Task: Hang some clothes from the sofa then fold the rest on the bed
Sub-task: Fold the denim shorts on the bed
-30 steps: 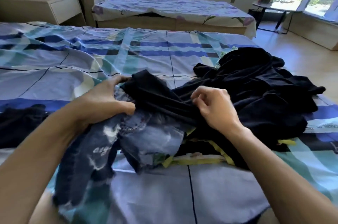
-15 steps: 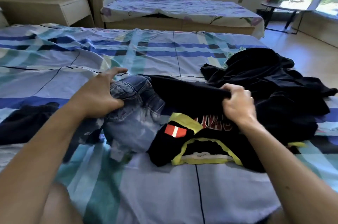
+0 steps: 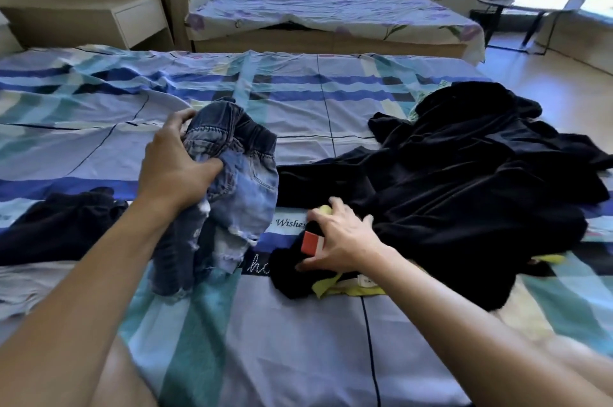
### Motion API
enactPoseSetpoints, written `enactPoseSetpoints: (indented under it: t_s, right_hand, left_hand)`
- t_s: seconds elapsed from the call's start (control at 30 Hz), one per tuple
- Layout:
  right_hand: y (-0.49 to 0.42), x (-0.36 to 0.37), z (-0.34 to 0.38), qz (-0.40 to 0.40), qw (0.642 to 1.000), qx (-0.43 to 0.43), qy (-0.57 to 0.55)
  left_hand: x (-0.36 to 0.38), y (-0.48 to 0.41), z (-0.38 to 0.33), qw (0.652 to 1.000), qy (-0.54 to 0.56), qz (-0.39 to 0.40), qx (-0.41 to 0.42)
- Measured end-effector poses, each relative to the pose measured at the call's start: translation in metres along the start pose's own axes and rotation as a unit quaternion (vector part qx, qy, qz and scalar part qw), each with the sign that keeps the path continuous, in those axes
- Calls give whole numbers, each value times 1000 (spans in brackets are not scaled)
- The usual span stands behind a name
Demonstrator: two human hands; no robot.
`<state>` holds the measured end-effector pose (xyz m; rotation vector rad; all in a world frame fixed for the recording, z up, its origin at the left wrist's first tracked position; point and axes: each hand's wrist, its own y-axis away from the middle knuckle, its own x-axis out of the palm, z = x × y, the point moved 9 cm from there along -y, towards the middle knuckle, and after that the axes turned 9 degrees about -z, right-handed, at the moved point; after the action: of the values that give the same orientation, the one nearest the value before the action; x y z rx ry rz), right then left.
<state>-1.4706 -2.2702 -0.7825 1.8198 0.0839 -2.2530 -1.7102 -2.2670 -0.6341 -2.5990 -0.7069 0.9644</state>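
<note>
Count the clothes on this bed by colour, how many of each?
Blue denim: 1, jeans gripped by the left hand.
Black with yellow trim: 1, shirt under the right hand.
Plain black: 2, big heap at right, small heap at left; pieces inside each cannot be told.
Total: 4.

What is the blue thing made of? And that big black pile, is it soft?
The blue garment looks like denim: faded, washed-out patches, stitched seams and frayed rips. The black pile looks like soft, matte knit fabric, maybe cotton, since it slumps in loose folds; the exact fibre can't be told.
</note>
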Motion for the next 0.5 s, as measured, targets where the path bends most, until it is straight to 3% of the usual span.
enactPoseSetpoints:
  t_s: [0.2, 0.27, 0.37, 0.43, 0.5]
  right_hand:
    - [-12, -32, -15, -65, 993, 13, 94]
    - [-11, -53, -57, -101, 975, 78, 179]
    - [8, -89, -158, -88, 928, 240, 269]
    - [23, -102, -203, -69, 910, 320, 255]
    - [24, -115, -200, -121, 921, 311, 201]
  left_hand:
    - [10, 8, -18, 992, 124, 16, 20]
    - [13, 5, -17, 987, 161, 19, 3]
    - [17, 2, -15, 977, 208, 37, -13]
    - [22, 2, -19, 968, 241, 69, -17]
    - [31, 5, -26, 952, 286, 109, -29]
